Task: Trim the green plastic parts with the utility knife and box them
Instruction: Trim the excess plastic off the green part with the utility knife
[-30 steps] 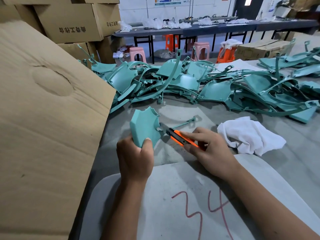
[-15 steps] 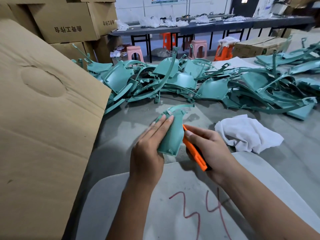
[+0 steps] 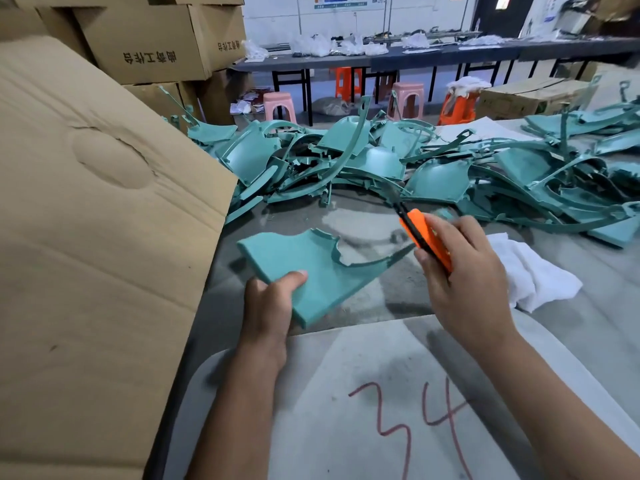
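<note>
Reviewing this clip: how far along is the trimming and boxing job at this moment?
Done: nothing visibly boxed; the cardboard flap hides any box interior. In hand: the left hand holds one green part over the table, and the right hand grips the orange utility knife, its blade off the part. Left: a large pile of green parts lies behind.

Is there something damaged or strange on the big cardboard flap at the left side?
Yes. The cardboard flap has a round dent in its upper part, with a small tear along the dent's top rim. The rest looks only creased.
</note>
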### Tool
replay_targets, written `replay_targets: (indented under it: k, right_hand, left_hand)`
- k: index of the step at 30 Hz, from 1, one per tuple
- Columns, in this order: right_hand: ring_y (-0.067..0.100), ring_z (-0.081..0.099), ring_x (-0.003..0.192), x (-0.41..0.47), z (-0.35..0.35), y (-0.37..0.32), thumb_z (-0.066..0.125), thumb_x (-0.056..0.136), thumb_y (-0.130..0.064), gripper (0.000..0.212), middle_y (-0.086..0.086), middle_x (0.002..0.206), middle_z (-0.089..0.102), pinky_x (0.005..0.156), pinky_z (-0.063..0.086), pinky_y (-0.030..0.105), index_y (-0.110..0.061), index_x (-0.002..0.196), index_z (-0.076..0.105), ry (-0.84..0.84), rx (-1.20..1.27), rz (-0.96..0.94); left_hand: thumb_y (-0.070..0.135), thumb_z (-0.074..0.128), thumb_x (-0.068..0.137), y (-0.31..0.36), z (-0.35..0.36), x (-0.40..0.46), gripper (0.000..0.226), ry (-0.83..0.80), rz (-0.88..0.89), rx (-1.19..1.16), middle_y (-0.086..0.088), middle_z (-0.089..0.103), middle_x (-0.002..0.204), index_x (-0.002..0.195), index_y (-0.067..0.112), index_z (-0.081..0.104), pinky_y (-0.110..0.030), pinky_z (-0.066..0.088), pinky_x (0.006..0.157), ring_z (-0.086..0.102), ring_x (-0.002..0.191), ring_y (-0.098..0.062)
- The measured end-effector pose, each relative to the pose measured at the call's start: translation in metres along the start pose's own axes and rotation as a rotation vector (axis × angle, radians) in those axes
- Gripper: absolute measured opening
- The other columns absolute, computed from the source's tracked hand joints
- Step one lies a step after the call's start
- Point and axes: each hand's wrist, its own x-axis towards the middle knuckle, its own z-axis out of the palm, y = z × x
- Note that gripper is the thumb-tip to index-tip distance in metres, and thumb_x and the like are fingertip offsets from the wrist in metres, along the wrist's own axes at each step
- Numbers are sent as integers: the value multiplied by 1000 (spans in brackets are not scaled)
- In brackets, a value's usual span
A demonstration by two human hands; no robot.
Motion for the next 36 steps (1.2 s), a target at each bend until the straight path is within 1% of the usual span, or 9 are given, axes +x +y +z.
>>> replay_targets:
  k: [2,4,10,15,19,26,30,33,36]
  right_hand:
    - [24,54,85,4,-5,3,64,98,-11,36,0,105,53,65,46,38,-21,133,64,-9,-41,-60]
    - [26,57,85,4,-5,1,63,97,-9,32,-2,104,56,66,49,40,-19,128,65,-54,-23,-65]
    - [21,57,101,-7,10,-12,66,95,-11,36,-10,110,61,78,50,39,-27,128,65,-259,-46,-122]
    - [25,55,98,-11,18,-8,70,94,-13,35,-4,101,58,78,50,42,-26,127,70,-346,-91,-136]
    - [22,54,95,-14,17,-6,71,91,-13,39,-9,99,56,75,50,41,-31,126,69,-443,-14,-210]
    - [26,53,96,-16,22,-9,69,92,-9,37,-4,98,54,73,48,41,-23,127,68,-342,-73,-103]
    - [24,53,97,-14,18,-10,70,90,-8,41,-5,98,54,73,46,38,-26,127,69,-435,-109,-106]
    - [18,53,92,-13,10,-7,71,91,-8,42,-9,97,54,70,41,31,-30,127,69,-496,25,-175]
    - [20,54,89,-13,15,-10,68,93,-5,37,-5,97,55,73,46,37,-20,127,69,-361,71,-92]
  left_hand:
    - [4,73,84,-2,-6,3,13,24,-32,30,-2,80,87,82,15,79,-29,57,56,76,73,-20]
    - [3,74,83,-3,-7,4,9,40,-71,37,0,79,85,85,12,75,-27,56,57,75,70,-17]
    - [-4,71,79,-2,-6,7,13,98,-107,23,-7,79,84,89,4,74,-28,59,58,75,69,-22]
    - [-6,69,78,-4,-5,10,16,115,-103,13,-10,79,87,91,2,73,-33,60,65,74,70,-25]
    - [-7,68,76,-7,-5,12,18,154,-107,-3,-12,78,87,91,2,72,-36,60,66,73,70,-27]
    - [-6,69,74,-8,-6,12,22,169,-107,-4,-13,78,87,95,0,72,-39,62,64,75,74,-31]
    - [-6,69,74,-7,-3,11,26,188,-106,1,-18,77,93,100,-4,70,-48,62,71,75,83,-38]
    - [-6,70,74,-7,-4,12,26,220,-95,-20,-13,78,88,99,-1,69,-40,62,64,74,74,-32]
    - [-8,70,75,-8,0,9,19,225,-53,-46,-8,78,79,90,3,71,-32,59,54,74,67,-25]
